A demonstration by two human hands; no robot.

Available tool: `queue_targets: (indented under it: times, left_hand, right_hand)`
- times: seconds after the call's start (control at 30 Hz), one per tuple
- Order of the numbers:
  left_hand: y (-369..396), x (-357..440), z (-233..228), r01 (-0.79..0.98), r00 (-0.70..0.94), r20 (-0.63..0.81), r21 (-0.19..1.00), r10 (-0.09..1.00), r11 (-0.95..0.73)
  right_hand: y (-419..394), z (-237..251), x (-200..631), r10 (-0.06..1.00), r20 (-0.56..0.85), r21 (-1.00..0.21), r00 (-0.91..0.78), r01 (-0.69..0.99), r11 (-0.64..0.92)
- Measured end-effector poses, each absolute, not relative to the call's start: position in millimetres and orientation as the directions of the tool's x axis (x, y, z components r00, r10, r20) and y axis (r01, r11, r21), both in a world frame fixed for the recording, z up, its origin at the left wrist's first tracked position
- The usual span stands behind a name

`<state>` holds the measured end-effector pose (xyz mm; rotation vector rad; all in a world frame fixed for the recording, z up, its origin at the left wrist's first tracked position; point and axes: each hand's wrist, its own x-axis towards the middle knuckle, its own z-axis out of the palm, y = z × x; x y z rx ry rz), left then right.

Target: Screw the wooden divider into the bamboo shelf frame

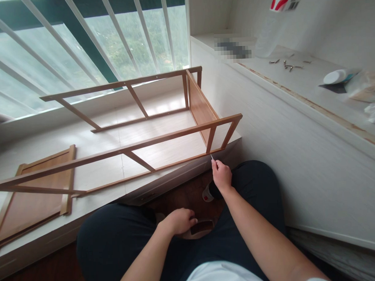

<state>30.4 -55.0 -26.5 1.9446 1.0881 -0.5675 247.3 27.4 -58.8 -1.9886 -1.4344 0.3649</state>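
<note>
I am looking down over my knees at a wooden rack frame (144, 146) lying on its side on the pale window ledge (93, 176). Its long axis is running from about eight o'clock, far left, to two o'clock, where the solid end panel (201, 109) is closing it off.

My right hand (222, 175) is the nearer one by far. It is pinching a thin metal pin or screw (212, 159) between thumb and fingertips, the tip pointing up toward twelve o'clock and sitting just below the frame's near lower rail, close to the corner post. I cannot tell whether the tip is touching the wood.

My left hand (179, 220) is resting low between my legs, at about seven o'clock from the right hand, fingers curled over a dark flat object (202, 227) that looks like a phone; the grip is loose, not clenched.

A separate wooden panel (32, 195) is lying flat on the ledge at nine o'clock.

On the shelf at one o'clock, a plastic bottle (271, 31) is showing a red-and-white label, but the writing is too small to read.
</note>
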Motion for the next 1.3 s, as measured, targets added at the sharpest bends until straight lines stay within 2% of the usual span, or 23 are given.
queue_targets:
  times: [0.23,0.53,0.7,0.8,0.97,1.3]
  left_hand:
    - [-54,31,-26,0.850,0.527,-0.704,0.438,0.475,-0.293]
    - [-55,31,-27,0.844,0.537,-0.692,0.447,0.482,-0.297]
    - [-55,31,-28,0.843,0.538,-0.692,0.446,0.482,-0.300]
    - [-55,31,-28,0.844,0.536,-0.692,0.444,0.483,-0.299]
    - [-55,31,-27,0.846,0.532,-0.694,0.445,0.485,-0.293]
    - [-54,31,-27,0.846,0.533,-0.701,0.441,0.474,-0.299]
  right_hand:
    - [29,-63,249,0.928,0.122,-0.841,0.352,0.533,-0.091]
    - [30,-68,248,0.932,0.064,-0.947,0.356,0.317,-0.056]
    - [32,-68,245,0.934,-0.042,-0.995,0.354,0.066,-0.070]
    - [33,-69,242,0.927,-0.150,-0.985,0.343,-0.129,-0.112]
    - [32,-65,238,0.909,-0.322,-0.887,0.265,-0.420,-0.192]
    - [33,-58,241,0.911,-0.412,-0.707,0.010,-0.634,-0.313]
